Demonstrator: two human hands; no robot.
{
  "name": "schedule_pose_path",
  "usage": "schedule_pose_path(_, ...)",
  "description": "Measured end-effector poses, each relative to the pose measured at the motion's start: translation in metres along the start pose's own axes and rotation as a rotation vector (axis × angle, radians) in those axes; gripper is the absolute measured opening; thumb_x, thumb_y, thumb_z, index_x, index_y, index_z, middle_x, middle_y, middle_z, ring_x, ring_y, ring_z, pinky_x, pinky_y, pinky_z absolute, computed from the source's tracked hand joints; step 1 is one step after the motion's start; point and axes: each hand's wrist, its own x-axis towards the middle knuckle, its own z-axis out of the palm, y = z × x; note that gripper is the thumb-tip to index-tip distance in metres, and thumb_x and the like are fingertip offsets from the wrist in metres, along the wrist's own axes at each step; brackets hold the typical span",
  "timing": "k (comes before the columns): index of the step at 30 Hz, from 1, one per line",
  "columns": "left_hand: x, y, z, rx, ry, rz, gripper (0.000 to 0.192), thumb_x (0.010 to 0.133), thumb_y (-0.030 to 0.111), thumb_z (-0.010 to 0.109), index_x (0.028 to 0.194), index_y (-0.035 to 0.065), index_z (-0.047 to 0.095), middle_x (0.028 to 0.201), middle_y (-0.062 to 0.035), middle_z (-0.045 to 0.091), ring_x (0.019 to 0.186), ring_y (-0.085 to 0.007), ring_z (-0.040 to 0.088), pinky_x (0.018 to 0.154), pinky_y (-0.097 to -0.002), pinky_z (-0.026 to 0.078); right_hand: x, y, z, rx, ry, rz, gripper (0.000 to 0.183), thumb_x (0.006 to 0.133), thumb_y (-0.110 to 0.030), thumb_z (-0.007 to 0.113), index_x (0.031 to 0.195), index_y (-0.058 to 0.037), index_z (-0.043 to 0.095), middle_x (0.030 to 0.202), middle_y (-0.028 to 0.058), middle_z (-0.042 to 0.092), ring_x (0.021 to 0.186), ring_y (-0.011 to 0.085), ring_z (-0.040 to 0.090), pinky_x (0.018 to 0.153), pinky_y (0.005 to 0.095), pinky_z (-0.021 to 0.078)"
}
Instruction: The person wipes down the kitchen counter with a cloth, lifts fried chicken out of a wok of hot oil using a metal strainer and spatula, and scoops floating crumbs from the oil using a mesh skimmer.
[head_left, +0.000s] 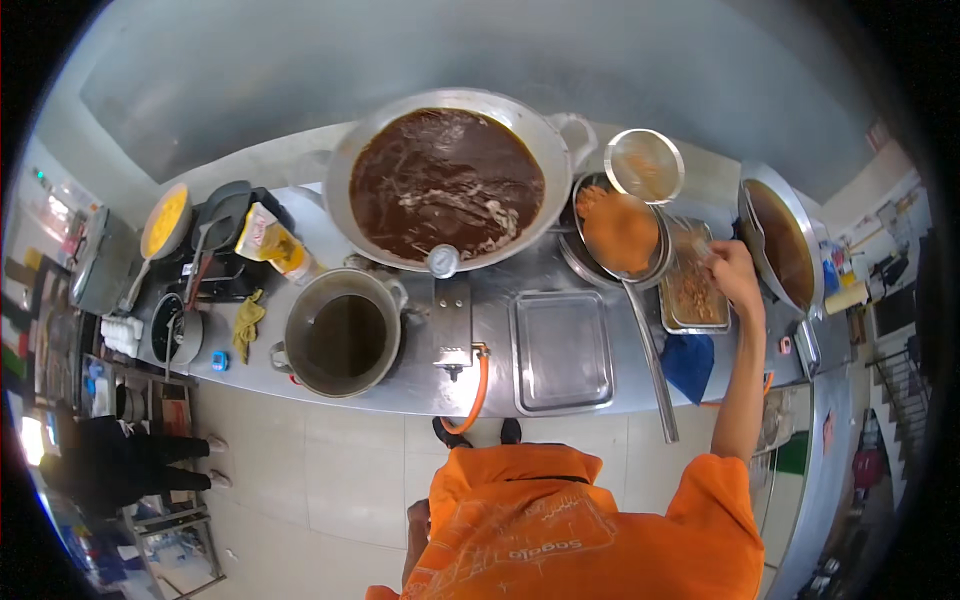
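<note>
My right hand (731, 276) is over a rectangular metal tray (696, 328) with brown crumbly bits. Its fingers are closed on what looks like a thin, pale utensil (699, 246), partly blurred. Left of that tray, a long-handled strainer (654, 360) rests on a dark pan and holds a heap of orange-brown food (621, 231), blurred in part. A round mesh sieve (643, 166) with a few bits in it stands behind. My left hand (418, 514) hangs low beside my orange shirt, half hidden, apart from the counter.
A large wok (559, 184) of dark brown liquid sits on a gas burner (453, 322) with an orange hose (480, 390). Nearby are a deep pot (341, 281), a bare metal tray (562, 352) and another wok (806, 225) at right. A person (127, 454) stands far left.
</note>
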Motion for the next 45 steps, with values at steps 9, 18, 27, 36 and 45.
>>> schedule_pose_path(9, -0.036, 0.069, 0.010, 0.307, 0.045, 0.111, 0.026, 0.086, 0.025, 0.050, 0.107, 0.0158, 0.063, 0.101, -0.0094, 0.066, 0.083, -0.0277, 0.065, 0.070, -0.0391, 0.054, -0.044, 0.153, 0.026, -0.665, 0.328, 0.221, 0.014, 0.075, -0.005, 0.056, 0.081, 0.0029, 0.065, 0.086, 0.0255, 0.064, 0.079, 0.0450, 0.061, 0.071, 0.0492, 0.0507)
schedule_pose_path(18, -0.040, 0.061, 0.018, 0.677, 0.079, 0.317, 0.028, 0.087, 0.023, 0.046, 0.101, 0.0066, 0.064, 0.091, -0.0057, 0.065, 0.078, -0.0179, 0.061, 0.060, -0.0342, 0.046, -0.055, 0.230, 0.053, -0.706, 0.222, 0.331, 0.017, 0.077, -0.003, 0.056, 0.093, 0.0036, 0.060, 0.096, 0.0262, 0.060, 0.086, 0.0416, 0.062, 0.072, 0.0488, 0.0520)
schedule_pose_path(27, -0.041, 0.046, 0.010, 0.987, 0.073, 0.344, 0.031, 0.089, 0.027, 0.042, 0.099, 0.0099, 0.066, 0.091, -0.0092, 0.066, 0.083, -0.0209, 0.063, 0.068, -0.0380, 0.050, -0.055, 0.234, 0.062, -0.650, 0.435, 0.231, 0.015, 0.073, -0.005, 0.058, 0.082, 0.0066, 0.061, 0.086, 0.0291, 0.061, 0.083, 0.0445, 0.061, 0.072, 0.0490, 0.0504)
schedule_pose_path(36, -0.037, 0.061, 0.002, 1.061, 0.063, 0.357, 0.033, 0.090, 0.030, 0.039, 0.099, 0.0128, 0.066, 0.091, -0.0123, 0.066, 0.086, -0.0229, 0.063, 0.073, -0.0395, 0.050, -0.051, 0.258, 0.067, -0.714, 0.349, 0.336, 0.024, 0.075, -0.006, 0.058, 0.095, 0.0057, 0.057, 0.087, 0.0283, 0.061, 0.082, 0.0453, 0.061, 0.071, 0.0496, 0.0507)
schedule_pose_path(45, -0.031, 0.072, -0.010, 0.141, 0.061, 0.036, 0.025, 0.088, 0.018, 0.048, 0.106, 0.0062, 0.061, 0.092, -0.0049, 0.063, 0.076, -0.0152, 0.057, 0.063, -0.0351, 0.044, -0.024, 0.125, 0.015, -0.510, 0.438, -0.061, 0.020, 0.079, -0.010, 0.053, 0.084, 0.0066, 0.062, 0.080, 0.0299, 0.059, 0.078, 0.0448, 0.060, 0.067, 0.0476, 0.0465)
